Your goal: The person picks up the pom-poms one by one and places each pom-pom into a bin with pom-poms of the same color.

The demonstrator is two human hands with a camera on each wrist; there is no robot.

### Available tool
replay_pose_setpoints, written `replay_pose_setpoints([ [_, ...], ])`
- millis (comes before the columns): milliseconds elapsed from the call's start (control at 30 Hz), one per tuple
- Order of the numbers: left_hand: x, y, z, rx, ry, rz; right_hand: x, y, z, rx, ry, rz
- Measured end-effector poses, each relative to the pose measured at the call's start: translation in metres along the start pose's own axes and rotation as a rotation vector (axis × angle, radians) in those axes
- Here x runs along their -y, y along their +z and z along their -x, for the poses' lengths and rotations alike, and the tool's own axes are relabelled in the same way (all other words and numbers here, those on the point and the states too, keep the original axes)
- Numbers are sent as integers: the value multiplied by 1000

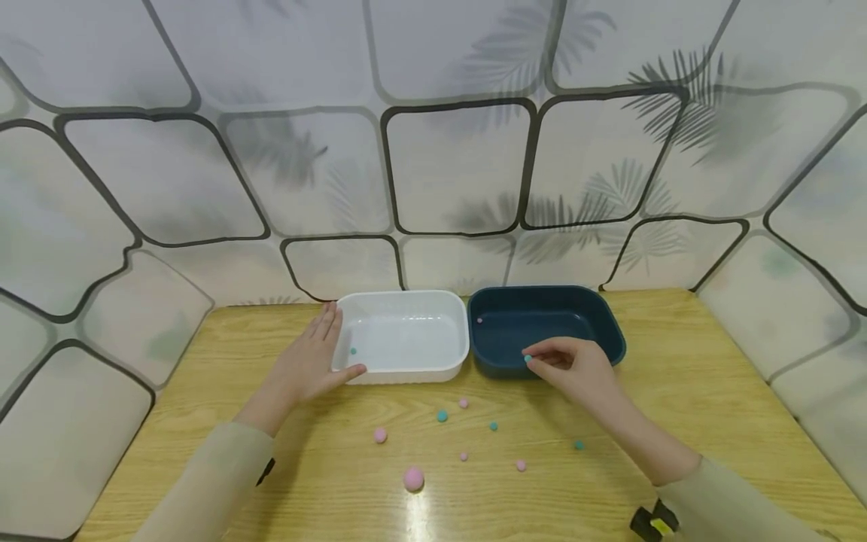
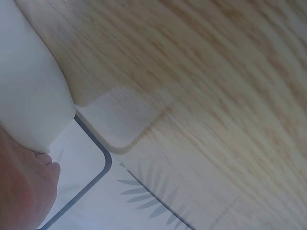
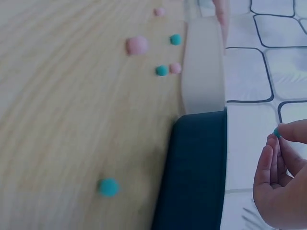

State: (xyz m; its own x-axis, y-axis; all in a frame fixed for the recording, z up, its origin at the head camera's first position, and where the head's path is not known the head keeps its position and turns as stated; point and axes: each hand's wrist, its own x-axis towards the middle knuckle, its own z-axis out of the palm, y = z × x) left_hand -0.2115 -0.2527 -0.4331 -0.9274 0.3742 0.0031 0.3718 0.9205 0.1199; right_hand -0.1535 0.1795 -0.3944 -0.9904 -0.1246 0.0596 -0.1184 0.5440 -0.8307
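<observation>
My right hand (image 1: 574,369) pinches a small teal pom-pom (image 1: 527,358) between thumb and fingertips, over the front rim of the dark blue dish (image 1: 542,372). In the right wrist view the same pom-pom (image 3: 276,132) peeks out at the fingertips. My left hand (image 1: 313,361) rests against the left end of the white dish (image 1: 406,376), fingers extended along its side and thumb across the front corner. One teal pom-pom (image 1: 354,351) lies inside the white dish, and a tiny pink one (image 1: 479,321) is in the blue dish.
Several loose pink and teal pom-poms lie on the wooden table (image 1: 325,482) before the dishes, among them a large pink pom-pom (image 1: 413,479) and a teal one (image 1: 579,446) at the right. The dishes stand side by side near the patterned backdrop (image 1: 454,165).
</observation>
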Motion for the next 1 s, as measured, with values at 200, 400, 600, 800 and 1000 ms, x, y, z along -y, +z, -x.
replay_pose_setpoints([
  [200,0,0,0,5,-6,11,17,6,-22,-20,-67,-30],
  [400,2,3,-1,5,-10,15,26,19,-41,-12,-62,-85],
  [600,2,3,-2,10,-14,28,33,34,-58,-19,-36,-166],
  [800,0,2,-2,13,-13,34,39,51,-73,-41,-33,-175],
  [1000,1,3,-2,13,-17,38,42,64,-90,-27,-39,-189],
])
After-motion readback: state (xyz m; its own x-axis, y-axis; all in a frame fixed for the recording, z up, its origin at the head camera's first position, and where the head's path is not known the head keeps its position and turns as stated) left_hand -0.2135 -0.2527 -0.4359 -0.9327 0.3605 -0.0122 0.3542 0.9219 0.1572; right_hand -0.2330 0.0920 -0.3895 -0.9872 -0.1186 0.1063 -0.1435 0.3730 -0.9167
